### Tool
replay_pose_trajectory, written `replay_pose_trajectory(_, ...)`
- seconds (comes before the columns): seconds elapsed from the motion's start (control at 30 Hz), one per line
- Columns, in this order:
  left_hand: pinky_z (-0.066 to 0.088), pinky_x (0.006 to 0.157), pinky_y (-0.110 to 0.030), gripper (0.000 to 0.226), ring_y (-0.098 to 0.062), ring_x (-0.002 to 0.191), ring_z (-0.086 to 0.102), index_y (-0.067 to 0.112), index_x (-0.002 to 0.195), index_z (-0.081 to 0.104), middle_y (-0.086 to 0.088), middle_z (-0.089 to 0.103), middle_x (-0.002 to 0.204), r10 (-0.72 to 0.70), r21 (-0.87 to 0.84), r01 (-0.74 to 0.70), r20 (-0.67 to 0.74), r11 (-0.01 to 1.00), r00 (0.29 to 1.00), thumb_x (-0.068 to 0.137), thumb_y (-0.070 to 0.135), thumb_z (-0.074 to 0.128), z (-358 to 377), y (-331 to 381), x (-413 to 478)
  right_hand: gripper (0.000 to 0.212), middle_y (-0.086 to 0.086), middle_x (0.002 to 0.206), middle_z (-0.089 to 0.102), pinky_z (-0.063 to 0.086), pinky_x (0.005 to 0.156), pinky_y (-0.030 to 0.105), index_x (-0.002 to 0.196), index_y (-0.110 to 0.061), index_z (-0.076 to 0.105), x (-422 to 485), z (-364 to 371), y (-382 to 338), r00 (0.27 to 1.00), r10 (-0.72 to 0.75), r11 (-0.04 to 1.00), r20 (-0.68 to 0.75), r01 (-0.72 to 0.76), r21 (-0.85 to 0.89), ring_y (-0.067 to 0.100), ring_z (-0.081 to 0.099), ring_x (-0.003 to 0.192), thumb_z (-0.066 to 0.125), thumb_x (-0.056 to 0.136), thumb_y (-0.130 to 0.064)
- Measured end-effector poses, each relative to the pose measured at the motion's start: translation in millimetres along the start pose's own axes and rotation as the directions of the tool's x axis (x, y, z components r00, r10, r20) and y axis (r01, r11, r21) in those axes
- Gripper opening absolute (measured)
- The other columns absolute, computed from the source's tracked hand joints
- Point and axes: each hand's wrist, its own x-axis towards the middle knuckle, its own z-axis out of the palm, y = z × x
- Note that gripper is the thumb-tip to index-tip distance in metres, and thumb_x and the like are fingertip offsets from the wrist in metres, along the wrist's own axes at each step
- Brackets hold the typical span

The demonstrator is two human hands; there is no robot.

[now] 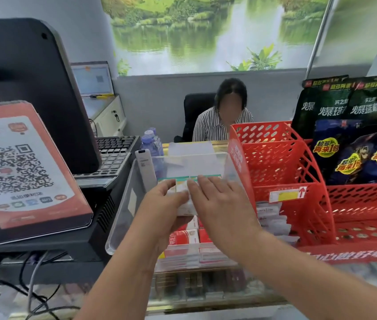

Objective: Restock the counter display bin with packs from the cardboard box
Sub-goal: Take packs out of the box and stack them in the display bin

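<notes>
We see the clear display bin [122,204] at the middle of the counter, with packs [184,236] lying inside it and both hands over them, the left hand [166,199] just beside the right hand [219,204]. Left of the bin stand a QR sign [21,167] and, behind it, a monitor [32,88]. The basket rack [282,167] touches the bin's right side; snack bags [353,125] stand further right. Bottles [151,142] and a seated person [223,118] are behind.

Red perforated baskets [275,162], red-and-white packs [184,236] in the clear bin [122,204], a black-and-white striped shirt [208,125]
</notes>
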Motion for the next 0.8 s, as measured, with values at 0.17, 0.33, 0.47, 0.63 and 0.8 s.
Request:
replay_pose_trajectory(0.17,0.053,0.085,-0.043,0.020,-0.020,0.086,0.063,0.022,0.111,0.065,-0.006,0.071,0.099,0.066,0.113,-0.059,-0.053,0.992,0.996,0.092,0.023,0.064,-16.5,4.5,23.7,0.040,0.006,0.107,0.068,0.051,0.073,0.037,0.112,-0.013,0.061,32.2,1.3,24.5,1.000,0.005,0.993,0.027,-0.001,-0.119,0.028,0.065,0.094,0.070,0.073,-0.010)
replay_pose_trajectory(0.33,0.048,0.066,-0.026,0.021,-0.009,0.079,0.061,0.021,0.112,0.067,0.002,0.069,0.095,0.135,0.148,-0.117,-0.120,0.982,0.984,0.092,0.027,0.063,-38.4,6.4,35.1,0.032,0.006,0.111,0.063,0.048,0.086,0.037,0.111,-0.015,0.052,52.3,30.2,37.3,0.983,0.047,0.992,0.179,-0.025,-0.128,0.027,0.057,0.103,0.056,0.081,-0.004)
replay_pose_trajectory(0.47,0.042,0.059,-0.022,0.022,-0.005,0.082,0.062,0.022,0.115,0.066,0.002,0.070,0.102,0.137,0.185,-0.122,-0.069,0.975,0.988,0.093,0.027,0.062,-44.8,5.5,41.2,0.031,0.009,0.121,0.058,0.037,0.105,0.042,0.118,-0.014,0.050,48.9,59.8,31.0,0.929,0.053,0.994,0.367,-0.013,-0.111,0.030,0.050,0.114,0.048,0.088,-0.005)
replay_pose_trajectory(0.63,0.044,0.050,-0.015,0.024,-0.004,0.078,0.061,0.020,0.118,0.064,0.003,0.069,0.102,0.138,0.198,-0.121,-0.072,0.973,0.988,0.094,0.025,0.061,-48.2,4.8,48.3,0.040,0.010,0.135,0.049,0.032,0.112,0.042,0.134,-0.014,0.040,49.4,71.9,33.3,0.895,0.100,0.994,0.434,-0.075,-0.075,0.030,0.042,0.126,0.043,0.095,-0.009)
replay_pose_trajectory(0.8,0.044,0.045,-0.010,0.025,-0.003,0.076,0.062,0.020,0.118,0.064,0.003,0.070,0.098,0.107,0.190,-0.095,-0.051,0.977,0.993,0.094,0.024,0.061,-44.5,-0.6,46.8,0.054,0.016,0.146,0.038,0.031,0.115,0.046,0.148,-0.010,0.026,40.4,76.8,28.4,0.764,0.193,0.972,0.615,-0.234,-0.015,0.033,0.035,0.135,0.040,0.095,-0.015)
